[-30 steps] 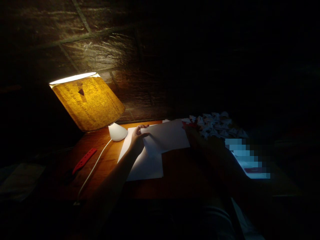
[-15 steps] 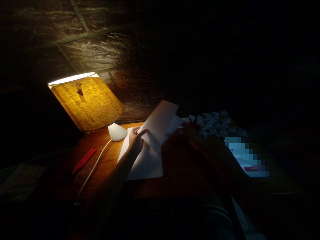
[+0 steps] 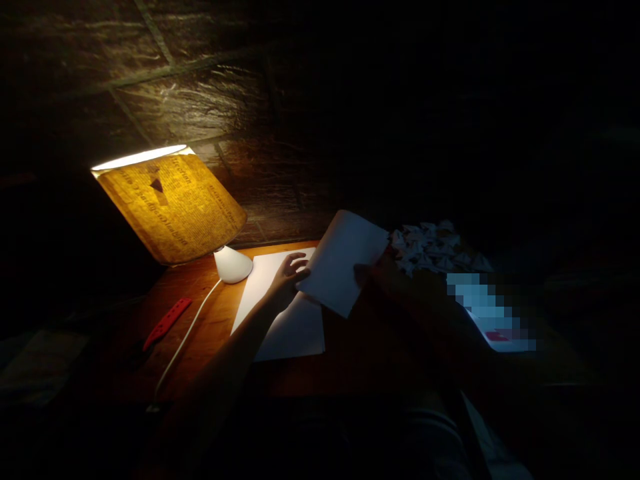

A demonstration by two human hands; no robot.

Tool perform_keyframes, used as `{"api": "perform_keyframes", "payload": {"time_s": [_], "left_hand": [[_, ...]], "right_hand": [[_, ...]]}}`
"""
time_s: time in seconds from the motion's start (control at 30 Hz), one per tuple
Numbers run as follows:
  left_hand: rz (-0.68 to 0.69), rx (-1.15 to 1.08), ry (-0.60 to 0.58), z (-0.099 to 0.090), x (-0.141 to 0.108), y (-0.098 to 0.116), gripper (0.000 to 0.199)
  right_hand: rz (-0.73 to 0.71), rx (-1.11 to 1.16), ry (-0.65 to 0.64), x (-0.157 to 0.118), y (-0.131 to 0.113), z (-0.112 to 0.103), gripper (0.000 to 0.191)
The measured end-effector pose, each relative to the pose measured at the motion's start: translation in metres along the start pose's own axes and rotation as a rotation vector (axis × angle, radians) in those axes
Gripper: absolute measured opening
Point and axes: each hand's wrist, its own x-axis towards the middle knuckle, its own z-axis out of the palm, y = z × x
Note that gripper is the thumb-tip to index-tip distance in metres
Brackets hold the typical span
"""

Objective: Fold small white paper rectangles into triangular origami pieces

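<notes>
A folded-over sheet of white paper (image 3: pixel 345 260) is held up above the wooden table, its fold curving along the upper left. My right hand (image 3: pixel 373 275), mostly lost in shadow, grips its right side with the thumb on the near face. My left hand (image 3: pixel 290 279) is by the sheet's left edge, fingers curved and apart, the thumb close to or touching its corner. Beneath that hand lies a stack of blank white paper (image 3: pixel 280 333), flat on the table and partly covered by my left forearm.
A lit lamp with a newsprint shade (image 3: pixel 175 207) stands at the left, its white cord (image 3: pixel 187 340) running to the front edge. Near it lies a red-handled tool (image 3: pixel 167 323). Several small folded paper pieces (image 3: pixel 430 247) are heaped at the right, behind a glowing, pixelated screen (image 3: pixel 493 310).
The sheet has swung right and lower, bending over into a curve. My left hand has loosened from it, fingers spreading, while my right hand now shows on its right side.
</notes>
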Motion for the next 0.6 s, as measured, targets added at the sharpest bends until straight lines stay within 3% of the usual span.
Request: {"api": "perform_keyframes", "payload": {"time_s": [0.13, 0.23, 0.37, 0.6], "left_hand": [[-0.102, -0.082, -0.186, 0.0, -0.006, 0.003, 0.069], [-0.104, -0.072, -0.246, 0.003, -0.009, 0.001, 0.075], [-0.054, -0.035, -0.212, 0.012, -0.012, -0.001, 0.081], [0.02, -0.001, -0.075, 0.028, -0.018, 0.003, 0.068]], "right_hand": [[0.002, 0.033, -0.085, -0.006, -0.003, 0.0, 0.043], [0.012, -0.032, -0.118, -0.011, -0.007, 0.005, 0.038], [-0.03, -0.154, -0.174, -0.015, -0.013, 0.012, 0.028], [-0.128, -0.034, -0.178, -0.026, -0.008, 0.038, 0.047]]}}
